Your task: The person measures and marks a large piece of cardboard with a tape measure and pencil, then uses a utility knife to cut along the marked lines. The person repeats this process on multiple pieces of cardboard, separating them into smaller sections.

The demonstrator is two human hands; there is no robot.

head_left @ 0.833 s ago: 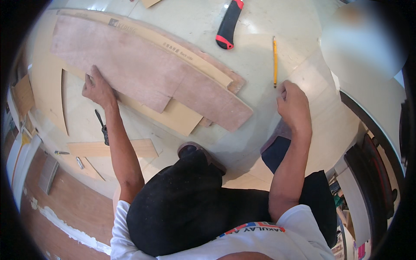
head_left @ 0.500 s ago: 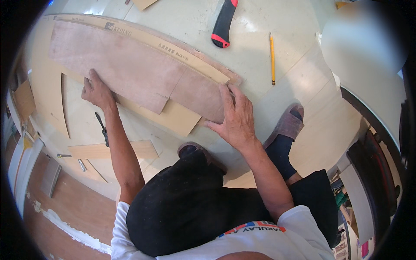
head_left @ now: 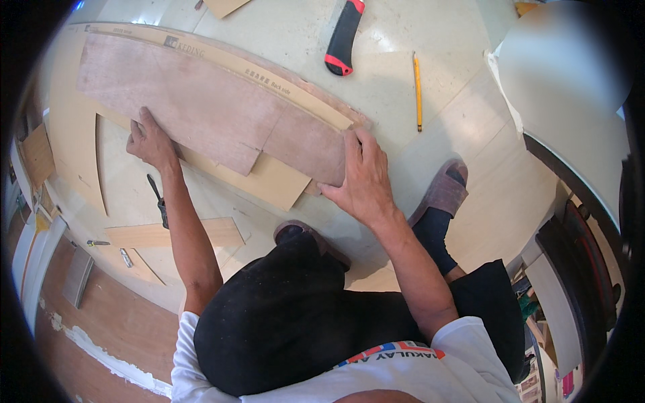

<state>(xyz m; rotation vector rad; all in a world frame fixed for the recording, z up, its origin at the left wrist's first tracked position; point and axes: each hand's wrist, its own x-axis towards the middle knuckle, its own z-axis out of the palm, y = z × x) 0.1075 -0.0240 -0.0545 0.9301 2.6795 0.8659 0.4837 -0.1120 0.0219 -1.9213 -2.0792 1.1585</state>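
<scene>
A long, thin reddish-brown plywood strip (head_left: 175, 87) lies slantwise on the floor before me, with a shorter plywood piece (head_left: 302, 139) against its right end. Beneath them is a tan printed sheet (head_left: 282, 183), showing along both long sides. My left hand (head_left: 153, 141) grips the strip's near edge, index finger stretched onto its top and the other fingers curled. At the right end, my right hand (head_left: 364, 176) spans the short piece, fingers at the far corner and thumb by the near corner. Parts of the fingertips are hidden.
Beyond the boards lie a black-and-red tool handle (head_left: 344, 40) and a yellow pencil (head_left: 418, 94). Wood offcuts (head_left: 195, 232) and a small cutter (head_left: 126, 257) are at left. My slippered foot (head_left: 445, 188) stands right of the boards; a white rounded object (head_left: 564, 87) is farther right.
The view has shifted slightly. Both hands keep their places on the plywood, with the right hand's fingers and thumb only marginally moved.
</scene>
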